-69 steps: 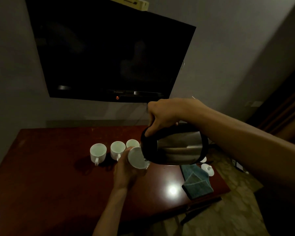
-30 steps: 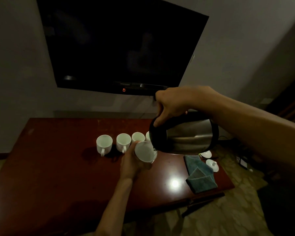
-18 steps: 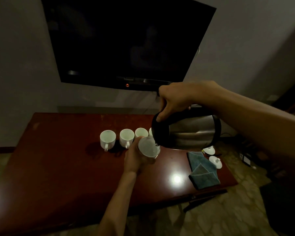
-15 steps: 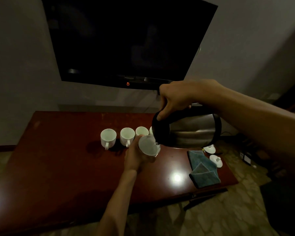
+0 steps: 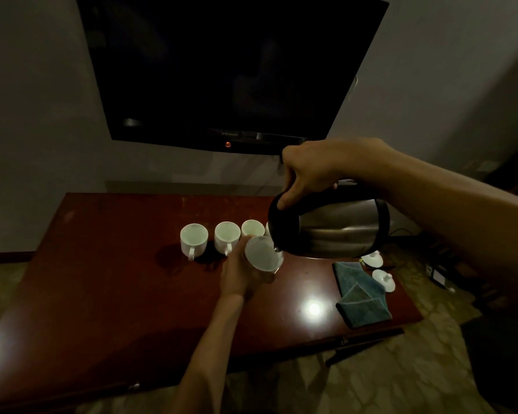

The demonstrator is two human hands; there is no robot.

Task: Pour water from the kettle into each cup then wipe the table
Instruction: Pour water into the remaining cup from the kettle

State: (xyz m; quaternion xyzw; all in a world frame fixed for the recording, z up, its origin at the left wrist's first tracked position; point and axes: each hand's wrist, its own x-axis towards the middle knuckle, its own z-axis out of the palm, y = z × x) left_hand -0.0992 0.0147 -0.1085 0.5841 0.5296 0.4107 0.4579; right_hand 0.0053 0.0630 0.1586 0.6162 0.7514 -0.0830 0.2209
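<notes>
Steel kettle [image 5: 335, 227] tipped over a white cup [image 5: 262, 253], above the dark red counter [image 5: 102, 294].
My right hand [image 5: 308, 171] gripped the kettle's black handle, spout right at the rim; my left hand [image 5: 241, 276] curled around the cup, tilting it. Three more cups [image 5: 226, 239] stood just behind, a folded blue cloth [image 5: 361, 297] lying off to the right.

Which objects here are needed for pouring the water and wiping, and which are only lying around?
Belongs to the job:
- kettle, gripped by the right hand
- cup held by the left hand
- three cups standing in a row
- folded cloth
- table

Just lying about:
- two white lids beside the cloth
- television on the wall
</notes>
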